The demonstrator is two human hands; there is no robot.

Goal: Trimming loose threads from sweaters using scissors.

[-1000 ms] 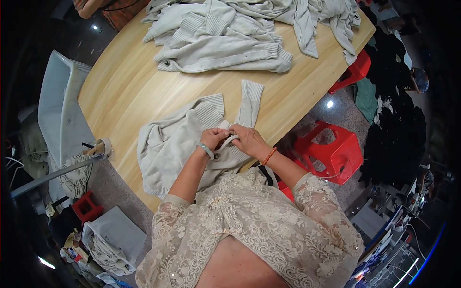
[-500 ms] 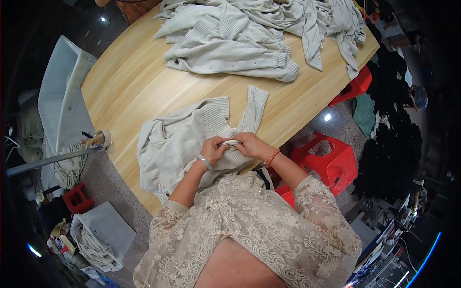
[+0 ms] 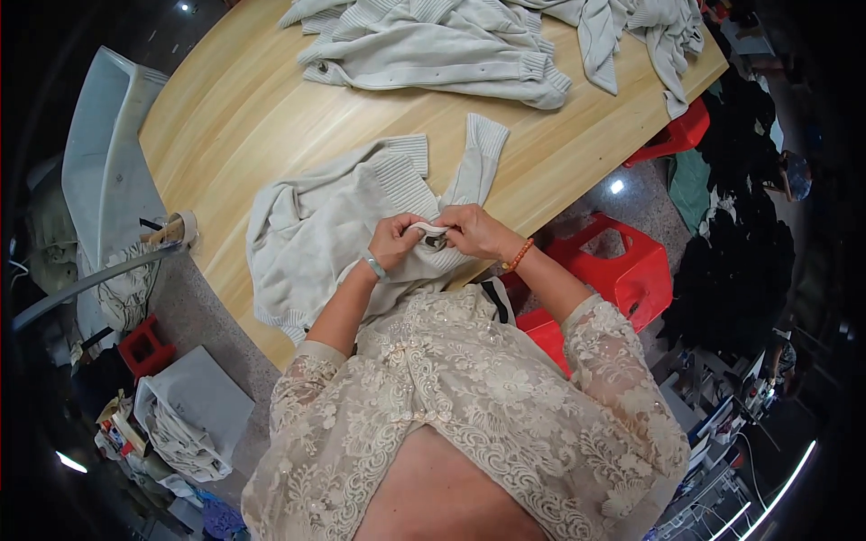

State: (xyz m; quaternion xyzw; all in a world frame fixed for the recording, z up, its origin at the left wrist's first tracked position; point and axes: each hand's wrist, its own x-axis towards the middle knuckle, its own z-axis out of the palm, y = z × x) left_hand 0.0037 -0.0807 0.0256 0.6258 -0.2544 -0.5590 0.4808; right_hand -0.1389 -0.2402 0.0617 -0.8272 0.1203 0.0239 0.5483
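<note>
We have a broad band of bare wooden table (image 3: 244,117) open between the pale sweater (image 3: 316,225) under our hands and the heap of pale knitwear (image 3: 469,45) at the far edge. To the left, bare wood runs out to the rim. To the right, the sweater's raised sleeve (image 3: 476,158) stands in the way, with a narrow strip of wood beyond it. Red stools (image 3: 631,261) crowd the floor beside our right arm.
</note>
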